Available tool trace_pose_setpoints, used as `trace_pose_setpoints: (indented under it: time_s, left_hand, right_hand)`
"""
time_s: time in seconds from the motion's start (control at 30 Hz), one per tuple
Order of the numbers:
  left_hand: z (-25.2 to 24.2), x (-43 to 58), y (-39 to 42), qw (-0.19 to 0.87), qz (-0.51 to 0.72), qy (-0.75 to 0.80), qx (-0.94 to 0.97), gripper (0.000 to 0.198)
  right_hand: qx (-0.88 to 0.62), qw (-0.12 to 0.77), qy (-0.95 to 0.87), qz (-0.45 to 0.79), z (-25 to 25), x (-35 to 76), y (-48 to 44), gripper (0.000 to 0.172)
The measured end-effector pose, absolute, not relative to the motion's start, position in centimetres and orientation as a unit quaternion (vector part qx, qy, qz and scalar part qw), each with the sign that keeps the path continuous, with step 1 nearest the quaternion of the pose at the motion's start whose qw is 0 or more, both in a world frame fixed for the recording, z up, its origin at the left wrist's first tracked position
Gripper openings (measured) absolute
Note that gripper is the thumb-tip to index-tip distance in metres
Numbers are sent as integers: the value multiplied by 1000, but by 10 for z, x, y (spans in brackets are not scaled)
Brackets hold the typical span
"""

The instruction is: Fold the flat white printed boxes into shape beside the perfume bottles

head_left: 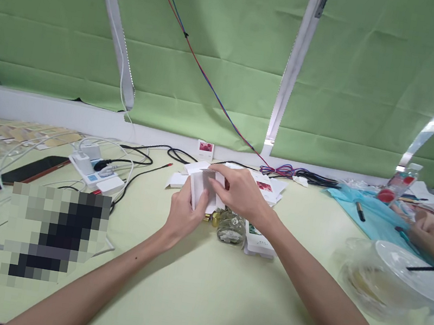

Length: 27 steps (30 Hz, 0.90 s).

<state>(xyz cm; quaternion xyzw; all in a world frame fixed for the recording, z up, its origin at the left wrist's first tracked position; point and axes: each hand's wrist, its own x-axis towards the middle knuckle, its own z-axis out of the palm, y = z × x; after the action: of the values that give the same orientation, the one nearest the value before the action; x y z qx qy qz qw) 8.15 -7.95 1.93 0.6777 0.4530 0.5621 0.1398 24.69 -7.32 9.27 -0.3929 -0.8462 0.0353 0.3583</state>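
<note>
Between my two hands is a small white cardboard box (197, 187), tilted, with its pale inner side facing me. My left hand (185, 211) is closed around its left and lower side, thumb across the front. From the right, my right hand (239, 191) pinches the box's upper edge with thumb and fingertips. Just below, on the table, lies a clear glass bottle (231, 229) with a gold cap (215, 218) beside it. Partly under my right wrist is another white box (259, 244) with a green print. Flat white cartons (267, 184) with a red picture lie behind my hands.
A power strip (94, 173) with plugs and tangled cables lies left, near a dark phone (34, 169). At right are a lidded plastic cup (410, 270) with a black straw, a blue sheet (343, 199), a marker (360, 211) and another person's hand (430, 235).
</note>
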Motion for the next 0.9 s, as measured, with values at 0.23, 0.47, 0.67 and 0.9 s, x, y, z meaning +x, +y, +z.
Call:
trace_pose_setpoints:
  time_s: [0.23,0.47,0.67,0.9]
  left_hand:
    - [17,81,-79,130,567,447,679,12]
    - [17,80,-77,133,564,444,683,13]
    - [16,80,-78,150,576,442,671,18]
    - [15,80,-79,147,589,440,661,25]
  right_hand:
    - [-393,363,-844,47,92,246,-72,32]
    - [-394,375,-838,50,91,245,-71,28]
    - [-383,381,-838,75,95,245,-75,29]
    - [-361,381,-845,98,97,247,-77,35]
